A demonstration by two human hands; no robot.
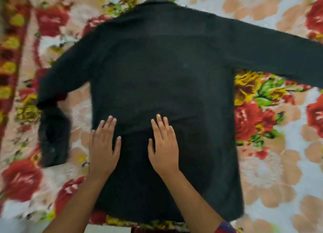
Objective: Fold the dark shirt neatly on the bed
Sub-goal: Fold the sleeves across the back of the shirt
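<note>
The dark shirt (162,72) lies spread flat on the bed, back side up, collar at the far end and hem nearest me. Its right sleeve stretches out toward the right edge of the view. Its left sleeve bends downward at the left, cuff pointing toward me. My left hand (104,147) rests flat, palm down, on the shirt's lower left edge, fingers apart. My right hand (163,147) lies flat, palm down, on the lower middle of the shirt, fingers apart. Neither hand grips the cloth. A crease runs across the shirt just beyond my fingertips.
The bed is covered by a floral sheet (272,145) with red, yellow and peach flowers on a pale ground. A red and yellow striped border (8,61) runs along the left side. The bed's near edge shows at the bottom.
</note>
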